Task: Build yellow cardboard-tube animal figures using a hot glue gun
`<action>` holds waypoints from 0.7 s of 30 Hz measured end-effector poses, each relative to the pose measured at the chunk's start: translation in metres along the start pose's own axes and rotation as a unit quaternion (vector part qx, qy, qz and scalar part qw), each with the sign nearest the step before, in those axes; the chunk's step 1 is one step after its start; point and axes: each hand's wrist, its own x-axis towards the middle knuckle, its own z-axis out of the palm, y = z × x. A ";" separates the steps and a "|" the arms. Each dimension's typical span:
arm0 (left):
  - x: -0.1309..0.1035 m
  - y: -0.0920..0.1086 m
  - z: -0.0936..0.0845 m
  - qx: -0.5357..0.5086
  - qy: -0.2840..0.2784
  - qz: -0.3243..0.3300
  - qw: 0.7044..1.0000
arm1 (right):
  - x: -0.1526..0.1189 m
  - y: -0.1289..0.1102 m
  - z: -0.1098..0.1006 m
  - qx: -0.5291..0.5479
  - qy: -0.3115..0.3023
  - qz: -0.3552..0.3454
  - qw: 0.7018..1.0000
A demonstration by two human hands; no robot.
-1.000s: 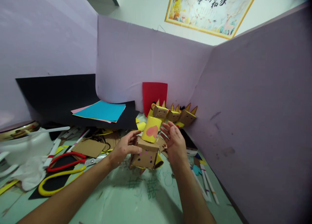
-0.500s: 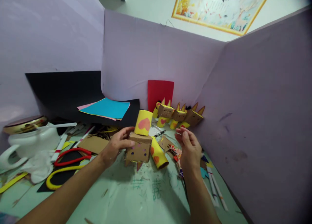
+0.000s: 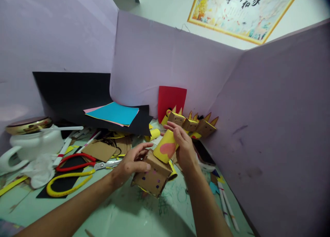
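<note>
A small cardboard box [image 3: 152, 178] with drawn dots for a face is tilted over the table. My left hand [image 3: 130, 165] grips its left side, thumb on the front and fingers behind. On the box's upturned side stands a yellow paper tube [image 3: 163, 148] with a pink heart. My right hand [image 3: 184, 149] is closed round the tube's right side, its fingertips reaching behind. Below the box a bit of pointed cone shows. Another yellow tube [image 3: 173, 173] lies partly hidden behind the box.
Scissors [image 3: 76, 161] with red and yellow handles lie at left, near a white pot [image 3: 36, 146]. Coloured paper sheets [image 3: 113, 113] rest on black card. Several finished box figures [image 3: 190, 123] stand at the back right. Markers [image 3: 228, 206] lie at right. Lilac panels [image 3: 175, 58] enclose the table.
My right hand has moved left and up and taken hold of the heart tube. The box and tube have tilted to the right and come slightly lower and nearer.
</note>
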 end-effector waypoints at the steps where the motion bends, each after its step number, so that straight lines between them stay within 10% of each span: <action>1: 0.000 -0.001 0.001 -0.016 0.006 0.000 1.000 | -0.001 0.002 0.001 -0.024 0.004 -0.017 1.000; 21: -0.003 -0.019 0.006 -0.126 0.007 0.016 0.992 | -0.015 -0.001 0.003 -0.119 0.015 -0.098 0.988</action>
